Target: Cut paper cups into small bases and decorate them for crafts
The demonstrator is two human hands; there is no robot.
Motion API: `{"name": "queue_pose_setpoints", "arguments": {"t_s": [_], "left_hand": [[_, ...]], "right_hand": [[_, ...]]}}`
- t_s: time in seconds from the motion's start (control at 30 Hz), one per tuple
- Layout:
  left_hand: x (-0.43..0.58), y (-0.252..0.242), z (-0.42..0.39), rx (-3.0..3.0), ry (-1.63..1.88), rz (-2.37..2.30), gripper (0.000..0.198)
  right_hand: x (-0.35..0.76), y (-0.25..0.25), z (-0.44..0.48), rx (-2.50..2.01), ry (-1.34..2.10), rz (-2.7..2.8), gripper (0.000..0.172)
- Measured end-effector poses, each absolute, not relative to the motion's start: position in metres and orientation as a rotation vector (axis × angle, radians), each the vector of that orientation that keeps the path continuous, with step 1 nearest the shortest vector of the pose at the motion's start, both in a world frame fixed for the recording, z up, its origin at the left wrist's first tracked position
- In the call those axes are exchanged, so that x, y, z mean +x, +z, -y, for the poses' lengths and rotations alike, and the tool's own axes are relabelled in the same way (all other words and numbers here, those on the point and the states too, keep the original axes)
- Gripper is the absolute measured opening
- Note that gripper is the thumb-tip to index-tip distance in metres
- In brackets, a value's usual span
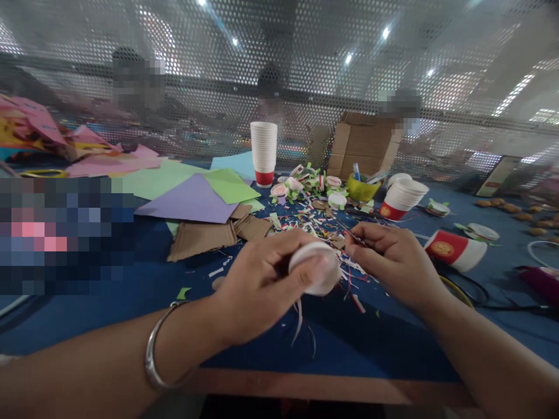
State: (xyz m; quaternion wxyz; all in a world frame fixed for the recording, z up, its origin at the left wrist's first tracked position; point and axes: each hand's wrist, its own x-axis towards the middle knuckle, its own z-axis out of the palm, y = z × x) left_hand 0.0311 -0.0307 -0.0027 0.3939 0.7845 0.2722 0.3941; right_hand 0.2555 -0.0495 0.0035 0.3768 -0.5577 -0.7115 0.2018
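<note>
My left hand [262,285] is closed on a small round white paper disc [318,269], which looks like a cut-off cup base. Its thumb lies across the disc's face. To the right, my right hand [395,259] pinches a thin dark pointed tool [356,237] whose tip points away to the left. Blur and the fingers hide the tool's exact kind. Disc and tool are apart. Beneath and beyond both hands, paper scraps [314,224] in white, red and green litter the blue table cover [166,331].
A tall stack of paper cups [264,154] stands at the back. More cups [404,198] lean at right, near a cup on its side [456,250]. Coloured sheets [187,198] and cardboard pieces [203,240] lie left. Decorated discs surround a yellow container [363,189].
</note>
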Motion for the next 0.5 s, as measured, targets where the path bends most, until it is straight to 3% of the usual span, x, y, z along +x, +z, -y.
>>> {"name": "queue_pose_setpoints", "arguments": {"t_s": [0.23, 0.33, 0.5], "left_hand": [[0.026, -0.002, 0.007, 1.469, 1.201, -0.771, 0.026], [0.027, -0.002, 0.004, 1.4, 1.163, -0.757, 0.021], [0.028, -0.005, 0.002, 1.356, 1.001, -0.791, 0.019]], "right_hand": [[0.263, -0.01, 0.04, -1.713, 0.38, 1.978, 0.018], [0.263, -0.013, 0.037, -1.836, 0.367, 2.081, 0.014], [0.259, -0.014, 0.039, -2.005, 0.283, 2.124, 0.021]]}}
